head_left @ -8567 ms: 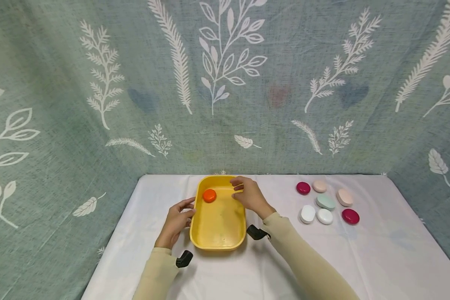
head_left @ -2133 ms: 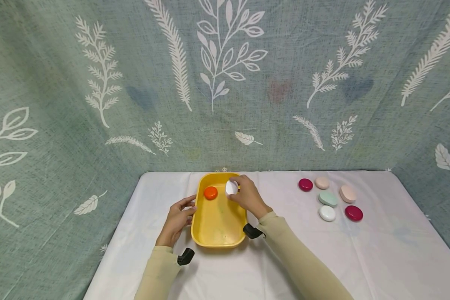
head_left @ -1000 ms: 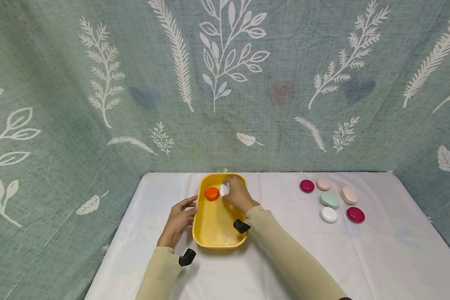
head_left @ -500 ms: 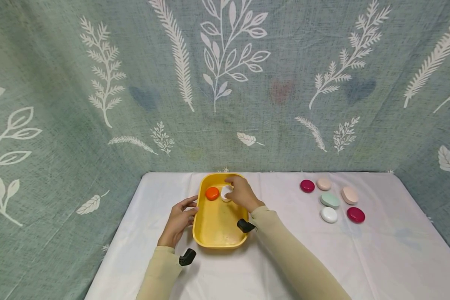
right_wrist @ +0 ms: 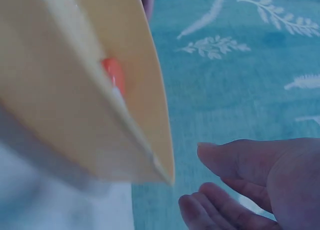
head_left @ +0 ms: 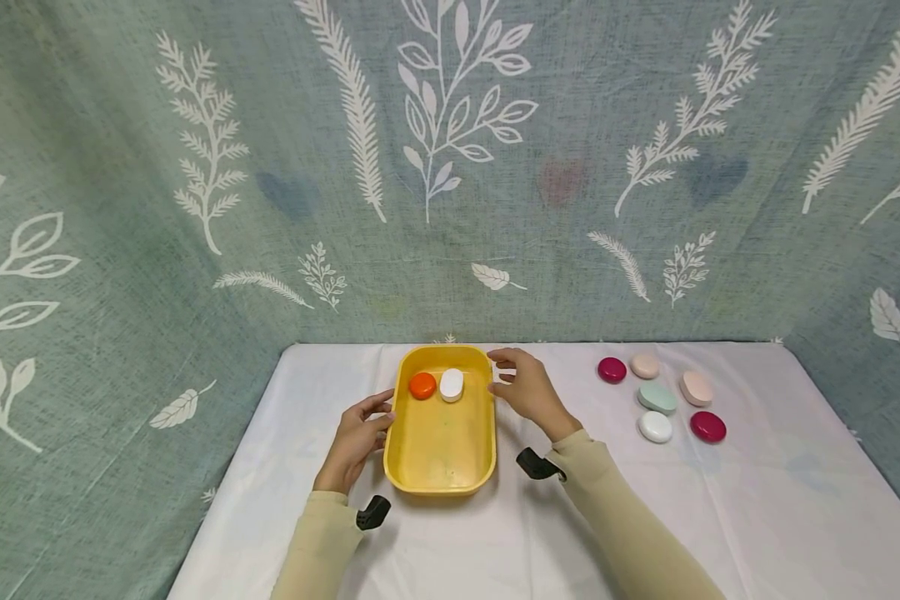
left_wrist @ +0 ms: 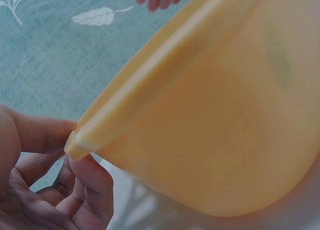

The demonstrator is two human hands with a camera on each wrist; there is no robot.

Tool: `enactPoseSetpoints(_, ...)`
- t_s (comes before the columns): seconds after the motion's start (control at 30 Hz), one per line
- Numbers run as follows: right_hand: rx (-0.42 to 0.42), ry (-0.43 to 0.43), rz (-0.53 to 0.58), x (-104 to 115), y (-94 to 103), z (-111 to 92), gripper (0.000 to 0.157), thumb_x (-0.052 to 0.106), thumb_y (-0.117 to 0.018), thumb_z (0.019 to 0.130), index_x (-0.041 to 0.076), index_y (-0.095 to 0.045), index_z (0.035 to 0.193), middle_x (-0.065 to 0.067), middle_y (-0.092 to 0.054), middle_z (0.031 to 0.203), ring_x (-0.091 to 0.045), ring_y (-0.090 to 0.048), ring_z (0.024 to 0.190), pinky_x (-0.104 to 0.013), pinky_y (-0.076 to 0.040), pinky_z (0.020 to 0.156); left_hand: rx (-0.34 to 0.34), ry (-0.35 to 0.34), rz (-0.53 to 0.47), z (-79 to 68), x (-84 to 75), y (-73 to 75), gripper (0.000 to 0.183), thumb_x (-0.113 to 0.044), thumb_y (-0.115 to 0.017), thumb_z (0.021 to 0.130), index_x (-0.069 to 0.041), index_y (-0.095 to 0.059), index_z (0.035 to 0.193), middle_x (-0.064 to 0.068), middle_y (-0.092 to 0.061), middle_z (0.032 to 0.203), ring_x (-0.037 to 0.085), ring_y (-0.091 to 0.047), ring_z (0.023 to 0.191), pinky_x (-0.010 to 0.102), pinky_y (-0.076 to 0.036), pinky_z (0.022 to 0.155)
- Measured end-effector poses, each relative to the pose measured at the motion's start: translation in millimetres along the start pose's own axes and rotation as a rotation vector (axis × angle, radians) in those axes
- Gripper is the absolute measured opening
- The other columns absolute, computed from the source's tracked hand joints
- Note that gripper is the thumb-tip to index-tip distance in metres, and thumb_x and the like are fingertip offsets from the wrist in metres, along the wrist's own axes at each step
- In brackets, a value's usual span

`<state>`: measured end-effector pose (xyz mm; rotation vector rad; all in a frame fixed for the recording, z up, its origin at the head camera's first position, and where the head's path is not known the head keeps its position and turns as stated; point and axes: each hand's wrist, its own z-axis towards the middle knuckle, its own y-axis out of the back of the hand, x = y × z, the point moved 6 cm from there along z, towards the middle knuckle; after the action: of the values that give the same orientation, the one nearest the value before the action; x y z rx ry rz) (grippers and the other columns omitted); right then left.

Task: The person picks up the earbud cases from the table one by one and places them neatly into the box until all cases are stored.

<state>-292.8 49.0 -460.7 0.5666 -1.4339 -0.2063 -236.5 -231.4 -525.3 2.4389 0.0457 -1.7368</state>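
A yellow plastic tray (head_left: pixel 440 454) stands on the white-covered table. In it, near the far end, an orange soap-like oval piece (head_left: pixel 422 386) lies beside a white oval piece (head_left: pixel 452 385). My left hand (head_left: pixel 354 437) pinches the tray's left rim between thumb and fingers, as the left wrist view shows at the rim corner (left_wrist: pixel 82 146). Just outside the tray's right side, my right hand (head_left: pixel 532 392) has loosely bent fingers and holds nothing. The right wrist view shows a gap between its fingertips (right_wrist: pixel 207 150) and the tray wall.
To the right lie several smooth oval pieces: two dark red (head_left: pixel 612 370) (head_left: pixel 708 427), two pale pink (head_left: pixel 645 365) (head_left: pixel 696 387), one mint green (head_left: pixel 657 397) and one white (head_left: pixel 656 427). A leaf-patterned green cloth (head_left: pixel 450 300) hangs behind the table.
My right hand brought a white piece from the right group into the tray, set it beside the orange one and let go. It then moved right, past the rim. My left hand stayed put.
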Motion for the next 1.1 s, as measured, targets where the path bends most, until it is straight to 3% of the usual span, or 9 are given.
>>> enactPoseSetpoints(0.57, -0.13, 0.005, 0.035, -58, 59.7, -56, 0.052, -0.015, -0.074, 0.088, -0.013, -0.059, 0.138, -0.031, -0.059, 0.14, -0.047, -0.06, 0.129, -0.044, -0.056, 0.102, 0.006, 0.017, -0.002, -3.7, -1.4, -1.5, 0.047, -0.003, -0.06, 0.106, -0.01, -0.058, 0.152, 0.019, -0.053, 0.135, 0.017, -0.059, 0.077, 0.025, -0.053, 0.064)
enactPoseSetpoints(1.1, -0.214, -0.035, -0.028, -85, 100.2, -96, 0.052, -0.015, -0.073, 0.089, -0.016, -0.057, 0.138, -0.034, -0.058, 0.139, -0.05, -0.059, 0.129, -0.046, -0.054, 0.1, 0.002, 0.008, -0.011, -3.2, 0.5, -1.1, 0.047, -0.002, -0.06, 0.105, -0.01, -0.058, 0.152, 0.017, -0.052, 0.133, 0.017, -0.06, 0.077, 0.024, -0.053, 0.064)
